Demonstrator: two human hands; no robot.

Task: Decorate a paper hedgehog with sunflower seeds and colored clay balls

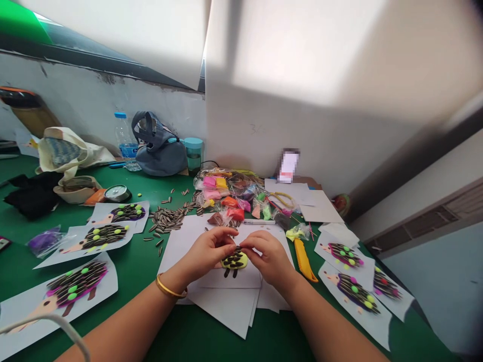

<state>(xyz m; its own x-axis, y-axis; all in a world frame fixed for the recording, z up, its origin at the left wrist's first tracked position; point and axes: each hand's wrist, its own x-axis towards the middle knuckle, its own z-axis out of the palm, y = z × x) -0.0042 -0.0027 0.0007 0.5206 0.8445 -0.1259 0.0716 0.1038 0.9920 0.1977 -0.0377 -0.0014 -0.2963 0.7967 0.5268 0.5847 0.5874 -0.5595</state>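
Note:
My left hand (pixel 212 252) and my right hand (pixel 268 256) hover close together over white paper (pixel 177 251). On that paper sits a yellow clay shape (pixel 234 260) studded with dark seeds, two dark strips below it. Thumb and index of my left hand are curled together near the shape's upper left; anything between them is too small to make out. Opposite it, the fingers of my right hand are bent in a pinch, their contents also unclear. A pile of sunflower seeds (pixel 168 219) lies left of the paper.
Bagged coloured clay (pixel 226 193) and a white pen (pixel 259 222) lie behind the paper. A yellow cutter (pixel 305 260) is at the right. Finished hedgehog pictures (pixel 81 286) lie on both sides. A blue bag (pixel 161 153), bottle (pixel 126 141) and phone (pixel 289 166) stand along the back.

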